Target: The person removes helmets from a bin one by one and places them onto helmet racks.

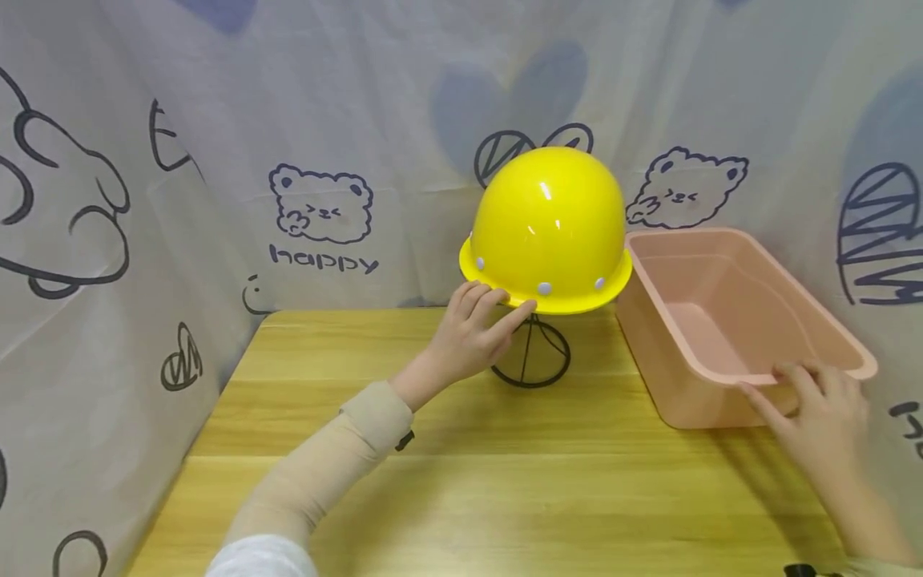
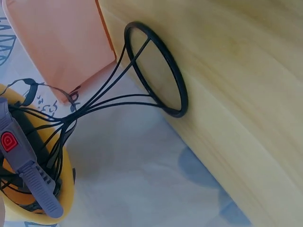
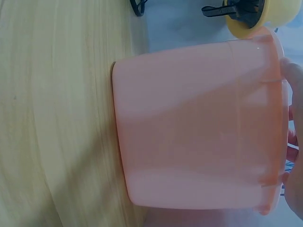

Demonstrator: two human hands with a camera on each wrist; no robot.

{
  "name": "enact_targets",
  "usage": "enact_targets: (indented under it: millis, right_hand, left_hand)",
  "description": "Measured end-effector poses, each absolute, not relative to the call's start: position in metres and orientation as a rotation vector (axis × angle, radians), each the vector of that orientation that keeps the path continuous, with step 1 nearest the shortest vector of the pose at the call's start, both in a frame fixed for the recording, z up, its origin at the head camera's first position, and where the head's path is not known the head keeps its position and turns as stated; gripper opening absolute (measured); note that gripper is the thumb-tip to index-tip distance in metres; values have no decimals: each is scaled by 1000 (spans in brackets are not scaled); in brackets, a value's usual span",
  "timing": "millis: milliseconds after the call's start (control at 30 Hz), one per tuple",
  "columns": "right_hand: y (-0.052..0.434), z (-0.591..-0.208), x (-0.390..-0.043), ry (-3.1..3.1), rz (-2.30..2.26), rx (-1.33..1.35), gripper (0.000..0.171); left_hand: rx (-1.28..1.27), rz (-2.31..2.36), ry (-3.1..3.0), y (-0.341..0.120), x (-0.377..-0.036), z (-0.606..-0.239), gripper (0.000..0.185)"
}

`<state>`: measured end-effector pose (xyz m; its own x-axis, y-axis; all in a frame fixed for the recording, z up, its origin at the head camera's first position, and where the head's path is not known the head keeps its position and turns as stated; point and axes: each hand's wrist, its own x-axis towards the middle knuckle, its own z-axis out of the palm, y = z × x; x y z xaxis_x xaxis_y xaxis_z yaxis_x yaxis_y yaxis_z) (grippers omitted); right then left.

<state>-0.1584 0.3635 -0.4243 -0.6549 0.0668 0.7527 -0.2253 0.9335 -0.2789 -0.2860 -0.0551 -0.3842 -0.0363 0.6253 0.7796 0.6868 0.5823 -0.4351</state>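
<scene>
A yellow hard hat [image 1: 551,224] sits on a black wire stand [image 1: 530,383] whose round base rests on the table. My left hand [image 1: 469,328] holds the hat's brim at its front left, fingers and thumb at the edge. From below, the left wrist view shows the hat's inner straps and grey adjuster strap [image 2: 40,187]. To the right stands a pink plastic bin [image 1: 649,353], and nothing shows inside it. My right hand [image 1: 822,409] grips its near rim, thumb outside and fingers over the edge. In the right wrist view the bin's wall [image 3: 189,127] fills the middle.
The wooden table [image 1: 505,489] extends in front of the stand and bin. Behind and at both sides hangs a pale curtain [image 1: 324,104] printed with bears and hearts. The hat's brim lies close to the bin's left rim.
</scene>
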Motion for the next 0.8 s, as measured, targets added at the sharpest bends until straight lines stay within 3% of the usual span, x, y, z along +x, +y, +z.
enact_targets:
  millis: [200,600,800]
  right_hand:
    - [362,-424,-161,-2275,478,73,50]
    - [362,-427,-157,-2277,467,66,62]
    - [362,-427,-158,-2286,470,71,58]
  left_hand:
    - [-1131,-55,-1708,-58,-286,-392,47]
    - [-1078,-13,-1792,-60,-275,-396,52]
    - [-1044,-38,-1834,-61,-269,-395,51]
